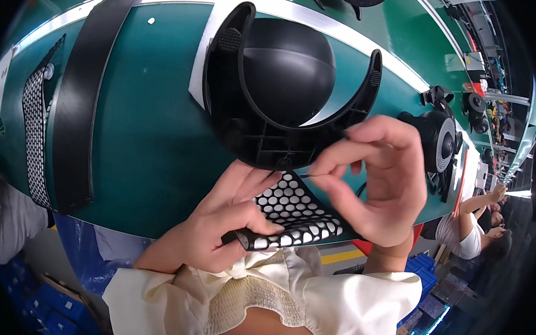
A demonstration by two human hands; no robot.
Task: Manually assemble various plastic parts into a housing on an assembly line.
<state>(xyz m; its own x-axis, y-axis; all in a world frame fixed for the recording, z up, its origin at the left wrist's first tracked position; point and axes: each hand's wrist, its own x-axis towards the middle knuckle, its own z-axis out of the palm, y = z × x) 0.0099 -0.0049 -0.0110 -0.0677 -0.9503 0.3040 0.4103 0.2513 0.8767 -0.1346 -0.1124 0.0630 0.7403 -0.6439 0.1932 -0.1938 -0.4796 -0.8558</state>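
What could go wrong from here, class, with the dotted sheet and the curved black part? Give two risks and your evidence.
1. The dotted sheet might crease or slip: it is curled, and the left hand holds it near one end.

2. The curved black part could get knocked: the right hand works close to its lower edge, and neither hand clearly grips it.

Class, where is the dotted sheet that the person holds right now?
In the head view, the dotted sheet is just below centre, gripped by the left hand, below the black curved part.
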